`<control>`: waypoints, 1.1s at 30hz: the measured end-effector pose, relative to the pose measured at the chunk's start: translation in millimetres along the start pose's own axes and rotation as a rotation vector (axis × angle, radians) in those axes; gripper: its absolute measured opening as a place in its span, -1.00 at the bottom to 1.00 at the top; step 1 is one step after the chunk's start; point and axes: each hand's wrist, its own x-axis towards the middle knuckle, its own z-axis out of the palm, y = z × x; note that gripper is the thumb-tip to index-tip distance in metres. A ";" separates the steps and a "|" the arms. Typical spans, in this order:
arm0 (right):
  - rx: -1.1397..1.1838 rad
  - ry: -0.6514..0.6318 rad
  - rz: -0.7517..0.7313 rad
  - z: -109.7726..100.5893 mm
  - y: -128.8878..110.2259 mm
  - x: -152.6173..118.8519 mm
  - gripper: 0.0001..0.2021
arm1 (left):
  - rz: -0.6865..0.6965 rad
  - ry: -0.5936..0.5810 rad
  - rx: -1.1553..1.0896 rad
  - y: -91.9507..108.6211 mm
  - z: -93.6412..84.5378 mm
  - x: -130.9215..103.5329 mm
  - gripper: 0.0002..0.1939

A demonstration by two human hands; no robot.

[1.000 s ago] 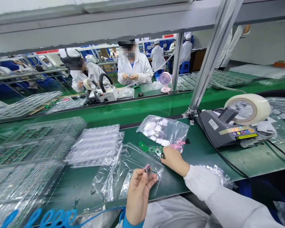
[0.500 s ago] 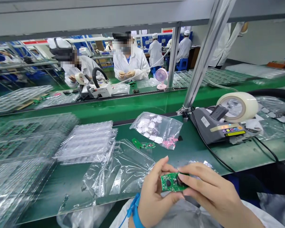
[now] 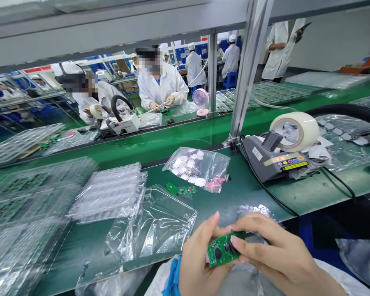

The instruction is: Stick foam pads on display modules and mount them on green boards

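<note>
A green circuit board point(image 3: 216, 254) with a round black part is held between both hands at the front edge of the bench. My left hand point(image 3: 199, 255), with a blue band at the wrist, grips its left end. My right hand point(image 3: 274, 246) is closed on its right end, fingertips over a dark component. Behind them a clear plastic sheet point(image 3: 163, 222) lies on the green bench, with small green boards point(image 3: 180, 189) beyond it. A clear bag point(image 3: 197, 166) of white and pink pieces lies farther back.
Stacked clear trays point(image 3: 33, 213) stand at the left, beside white trays point(image 3: 109, 189). A grey tape dispenser point(image 3: 262, 158) with a large roll and black cable is at the right. A metal post point(image 3: 245, 74) rises behind. People in white coats work across the bench.
The board has tilted, its left end lower, and both hands turned slightly with it. The whole view has shifted a little. Across the bench, a person's hands have moved apart.
</note>
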 end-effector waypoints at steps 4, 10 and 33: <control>0.068 0.018 0.050 0.9 7.3 0.6 -0.84 | -0.072 0.003 0.024 1.2 1.5 -0.1 -0.31; 0.219 0.032 0.183 11.9 16.2 -3.0 -0.84 | -0.024 -0.005 0.077 -5.4 2.9 8.3 -0.30; -0.392 -0.196 0.152 10.3 132.5 -25.4 -0.47 | -0.466 -0.107 -0.160 -27.0 -33.9 161.7 -0.68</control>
